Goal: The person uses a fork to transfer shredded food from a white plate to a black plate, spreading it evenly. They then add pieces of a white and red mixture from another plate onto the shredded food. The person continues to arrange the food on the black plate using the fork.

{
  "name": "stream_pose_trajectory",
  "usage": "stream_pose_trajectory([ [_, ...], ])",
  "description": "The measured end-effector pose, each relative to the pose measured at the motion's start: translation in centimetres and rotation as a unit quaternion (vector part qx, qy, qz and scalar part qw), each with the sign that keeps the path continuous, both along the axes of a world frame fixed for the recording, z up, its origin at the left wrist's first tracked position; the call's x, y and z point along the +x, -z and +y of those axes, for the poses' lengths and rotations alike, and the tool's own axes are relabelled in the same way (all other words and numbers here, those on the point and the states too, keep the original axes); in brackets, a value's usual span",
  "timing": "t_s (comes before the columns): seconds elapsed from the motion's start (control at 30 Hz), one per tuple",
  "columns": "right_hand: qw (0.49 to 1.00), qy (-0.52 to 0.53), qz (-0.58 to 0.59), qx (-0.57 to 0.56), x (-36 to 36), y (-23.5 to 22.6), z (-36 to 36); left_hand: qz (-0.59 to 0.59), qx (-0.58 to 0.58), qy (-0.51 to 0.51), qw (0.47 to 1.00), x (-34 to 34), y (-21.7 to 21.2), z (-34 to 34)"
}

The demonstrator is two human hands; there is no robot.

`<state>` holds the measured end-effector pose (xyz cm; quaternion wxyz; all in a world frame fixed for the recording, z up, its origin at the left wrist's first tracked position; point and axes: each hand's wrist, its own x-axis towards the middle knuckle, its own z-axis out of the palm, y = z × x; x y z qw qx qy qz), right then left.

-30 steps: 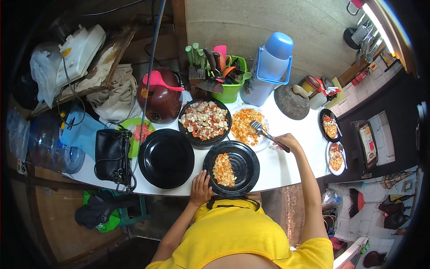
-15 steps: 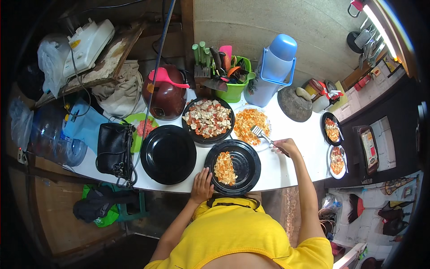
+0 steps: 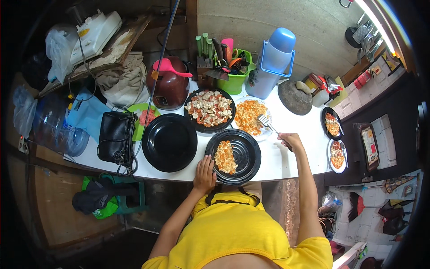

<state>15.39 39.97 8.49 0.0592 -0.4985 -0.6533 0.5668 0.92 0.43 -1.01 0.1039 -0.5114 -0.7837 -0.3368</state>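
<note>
In front of me is a black plate (image 3: 246, 166) with a heap of shredded orange and pale food (image 3: 225, 157) on its left half. My left hand (image 3: 205, 174) grips this plate's left rim, its thumb mostly hidden. My right hand (image 3: 291, 141) is closed round the dark handle of a metal serving fork (image 3: 265, 120). The fork's tines rest over the right side of a white plate (image 3: 267, 133), piled with the same shredded mix (image 3: 249, 114). Left of that stands a black plate of chopped pale and red pieces (image 3: 209, 109).
An empty black plate (image 3: 169, 142) lies left of mine, beside a black handbag (image 3: 115, 136). Behind stand a dark red rice cooker (image 3: 170, 87), a green utensil basket (image 3: 234, 83), a blue flask (image 3: 272, 62) and a round stone (image 3: 294, 98). Two filled plates sit far right.
The serving fork has shifted slightly right over the white plate's food, tilting a little. My left hand stays at the black plate's rim. The whole view has shifted slightly.
</note>
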Motion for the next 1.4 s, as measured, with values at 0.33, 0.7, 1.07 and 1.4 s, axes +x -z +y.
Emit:
stream_pose_trajectory([
  [0.33, 0.997, -0.075, 0.0, -0.005, 0.2, -3.0, -3.7, 0.006, -0.02, -0.046, 0.999, 0.2, 0.2, 0.2],
  [0.7, 0.97, -0.229, -0.08, -0.009, -0.3, -4.7, -11.9, 0.0, -0.008, -0.054, 0.999, 0.2, 0.6, 0.0],
  [1.07, 0.946, -0.288, -0.135, 0.068, -1.4, -5.0, -12.3, -0.002, 0.007, -0.048, 0.999, 0.2, 0.6, 0.0],
  [1.4, 0.877, -0.332, -0.183, 0.296, -0.3, -7.3, -15.7, -0.003, -0.011, -0.047, 0.999, 0.1, 0.8, -0.2],
])
